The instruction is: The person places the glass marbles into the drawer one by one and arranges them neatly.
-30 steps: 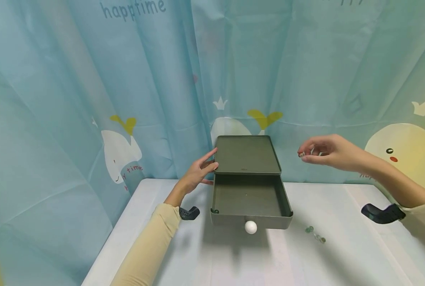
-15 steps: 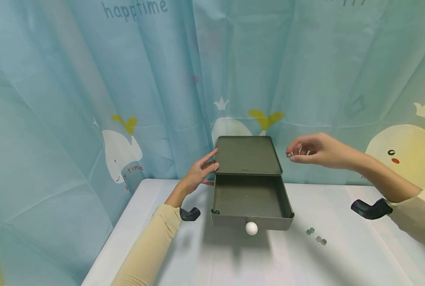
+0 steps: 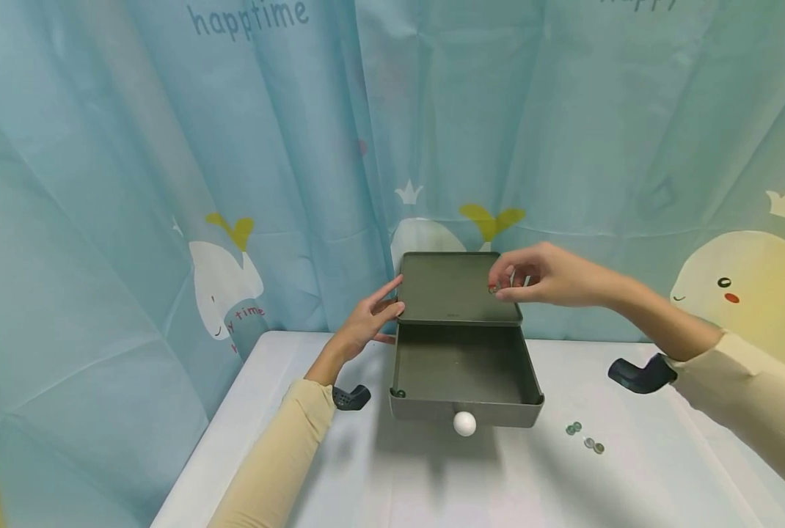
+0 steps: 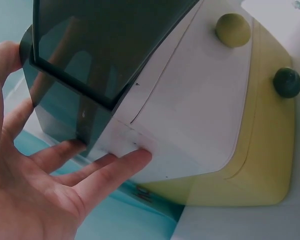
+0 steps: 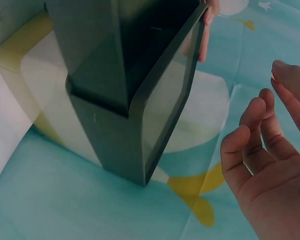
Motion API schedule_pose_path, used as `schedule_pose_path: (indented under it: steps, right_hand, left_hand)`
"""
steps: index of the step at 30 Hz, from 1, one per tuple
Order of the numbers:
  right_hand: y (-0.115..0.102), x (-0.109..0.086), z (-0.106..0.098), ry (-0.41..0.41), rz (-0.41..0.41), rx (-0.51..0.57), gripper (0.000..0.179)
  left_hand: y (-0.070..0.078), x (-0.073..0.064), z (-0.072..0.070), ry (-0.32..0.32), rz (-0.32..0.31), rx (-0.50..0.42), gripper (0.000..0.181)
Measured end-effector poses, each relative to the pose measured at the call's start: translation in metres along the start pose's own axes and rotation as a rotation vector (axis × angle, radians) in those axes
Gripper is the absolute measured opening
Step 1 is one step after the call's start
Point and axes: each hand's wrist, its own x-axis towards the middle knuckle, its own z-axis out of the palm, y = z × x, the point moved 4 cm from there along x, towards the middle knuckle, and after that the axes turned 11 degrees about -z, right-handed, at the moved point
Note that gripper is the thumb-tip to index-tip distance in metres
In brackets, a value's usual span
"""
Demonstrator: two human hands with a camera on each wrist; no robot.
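Observation:
A small drawer cabinet with a dark green top [image 3: 455, 282] stands on the table, its top drawer [image 3: 461, 367] pulled out by a white knob [image 3: 464, 423]. My left hand [image 3: 364, 326] rests with spread fingers against the cabinet's left side. In the left wrist view, fingertips touch the green tier and the white tier [image 4: 195, 95] below. My right hand [image 3: 541, 277] hovers over the top's right part, pinching a tiny glassy marble [image 3: 493, 289] between thumb and forefinger. A green marble [image 3: 400, 394] lies in the drawer's front left corner.
Several glassy marbles [image 3: 593, 445] lie on the white table [image 3: 663, 469] to the right of the drawer. Lower down, the cabinet has a yellow tier [image 4: 270, 140] with a dark green knob [image 4: 287, 82]. A blue printed curtain [image 3: 300, 147] hangs close behind.
My right hand has moved left with the marble, from beside the cabinet to over its top. The left hand and the pulled-out drawer stay put.

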Motion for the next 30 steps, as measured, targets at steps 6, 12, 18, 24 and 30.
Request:
schedule_pose_path:
  steps: [6,12,18,24,30]
  right_hand:
    - [-0.003,0.015,0.01,-0.039,-0.018,0.004,0.013]
    - [-0.007,0.026,0.02,-0.073,-0.034,0.021,0.011]
    - [-0.011,0.04,0.031,-0.108,-0.056,0.025,0.013]
    - [-0.013,0.051,0.043,-0.131,-0.084,0.037,0.012]
    - [-0.014,0.061,0.056,-0.156,-0.111,0.048,0.01]
  left_hand:
    - [0.0,-0.002,0.001,0.002,0.009,0.003,0.062]
    - [0.001,-0.002,0.002,0.003,0.009,-0.002,0.063]
    - [0.002,-0.003,0.002,0.019,0.005,-0.016,0.062]
    - [0.002,-0.002,0.002,0.033,0.002,-0.004,0.063]
    - [0.001,0.0,0.002,0.04,0.0,0.009,0.063]
